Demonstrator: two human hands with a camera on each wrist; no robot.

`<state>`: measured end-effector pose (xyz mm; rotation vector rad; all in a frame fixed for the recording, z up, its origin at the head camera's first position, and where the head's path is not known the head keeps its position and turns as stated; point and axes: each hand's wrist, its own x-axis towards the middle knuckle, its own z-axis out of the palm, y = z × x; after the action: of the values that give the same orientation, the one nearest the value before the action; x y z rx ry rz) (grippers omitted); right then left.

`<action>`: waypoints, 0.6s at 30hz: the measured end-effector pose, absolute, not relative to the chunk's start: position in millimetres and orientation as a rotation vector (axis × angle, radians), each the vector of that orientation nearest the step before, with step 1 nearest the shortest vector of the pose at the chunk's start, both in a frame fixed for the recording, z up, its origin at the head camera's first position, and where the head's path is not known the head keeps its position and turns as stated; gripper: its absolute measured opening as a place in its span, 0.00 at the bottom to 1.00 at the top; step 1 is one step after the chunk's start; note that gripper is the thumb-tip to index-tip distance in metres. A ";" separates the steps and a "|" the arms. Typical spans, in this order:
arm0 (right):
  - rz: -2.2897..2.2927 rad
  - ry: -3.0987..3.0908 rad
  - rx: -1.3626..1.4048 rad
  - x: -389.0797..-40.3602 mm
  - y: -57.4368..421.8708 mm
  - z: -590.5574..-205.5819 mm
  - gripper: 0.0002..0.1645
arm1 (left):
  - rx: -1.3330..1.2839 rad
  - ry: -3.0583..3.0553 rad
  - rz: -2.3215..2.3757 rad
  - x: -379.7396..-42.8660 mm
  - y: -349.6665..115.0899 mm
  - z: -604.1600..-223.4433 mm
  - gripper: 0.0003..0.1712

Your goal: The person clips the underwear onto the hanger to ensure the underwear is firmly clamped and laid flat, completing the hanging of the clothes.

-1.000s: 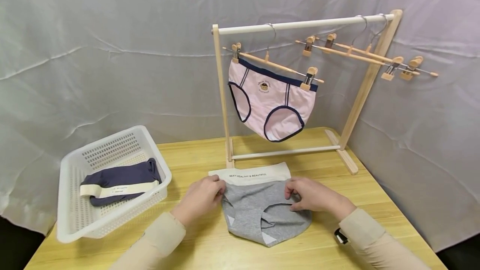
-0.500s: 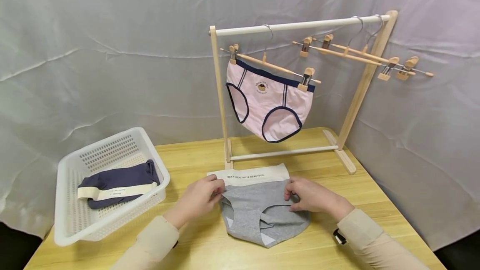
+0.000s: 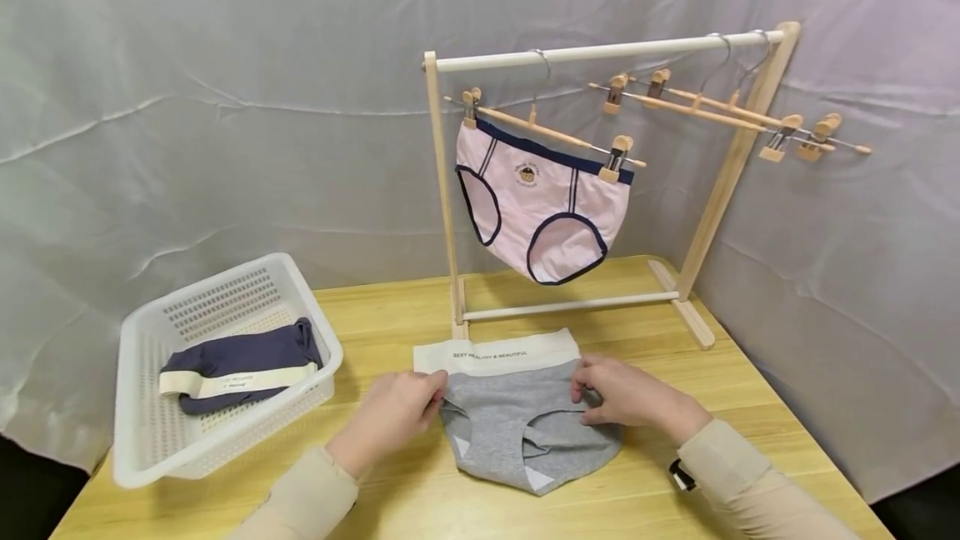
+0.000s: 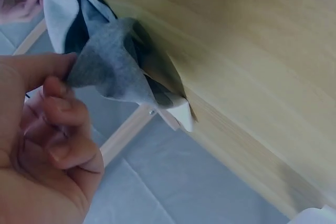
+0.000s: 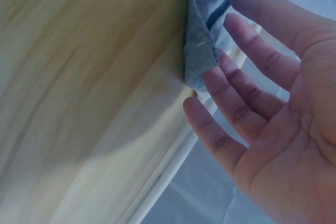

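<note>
Grey briefs [image 3: 495, 407] with a wide white lettered waistband [image 3: 498, 354] lie on the table, waistband toward the rack. My left hand [image 3: 393, 415] is at their left edge; in the left wrist view its thumb and forefinger pinch a fold of the grey cloth [image 4: 110, 61], which is raised off the wood. At the opposite side, my right hand [image 3: 626, 394] has its fingers loosely bent at the edge of the briefs. The right wrist view shows those fingers [image 5: 239, 103] spread apart, tips touching the grey cloth [image 5: 202, 45] without closing round it.
Behind the briefs stands a wooden rack [image 3: 712, 207] with a white rail. Pink briefs [image 3: 540, 198] hang there from a clip hanger [image 3: 555, 133]; two bare clip hangers [image 3: 701, 111] hang farther right. A white basket [image 3: 225, 432] at left holds folded navy briefs [image 3: 255, 357].
My left hand has shifted slightly down and left along the left edge of the grey briefs, baring more of the waistband's corner. The right hand stays in nearly the same place.
</note>
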<state>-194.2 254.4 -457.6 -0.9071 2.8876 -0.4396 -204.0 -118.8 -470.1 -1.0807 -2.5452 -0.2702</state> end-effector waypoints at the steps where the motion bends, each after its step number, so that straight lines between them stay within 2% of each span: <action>1: -0.439 2.887 -0.916 -194.1 254.3 -457.6 0.17 | -1.092 -2.553 -0.254 -201.4 -119.3 -470.9 0.21; 5: -0.438 2.890 -0.907 -193.5 254.0 -457.4 0.17 | -1.098 -2.589 -0.171 -195.5 -123.1 -476.1 0.14; 8: -0.435 2.891 -0.901 -192.8 253.6 -456.4 0.17 | -0.999 -2.609 -0.062 -197.7 -128.5 -481.8 0.11; 13: -0.431 2.883 -0.891 -191.8 253.0 -454.8 0.17 | -0.811 -2.593 0.086 -205.5 -138.1 -486.8 0.10; 18: -0.434 2.873 -0.880 -191.8 252.7 -453.6 0.17 | -0.972 -2.593 -0.010 -208.7 -137.2 -488.0 0.07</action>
<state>-191.8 252.7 -453.6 -0.8799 2.8735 -0.4340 -208.7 -137.2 -488.0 -0.9724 -2.5930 -0.0100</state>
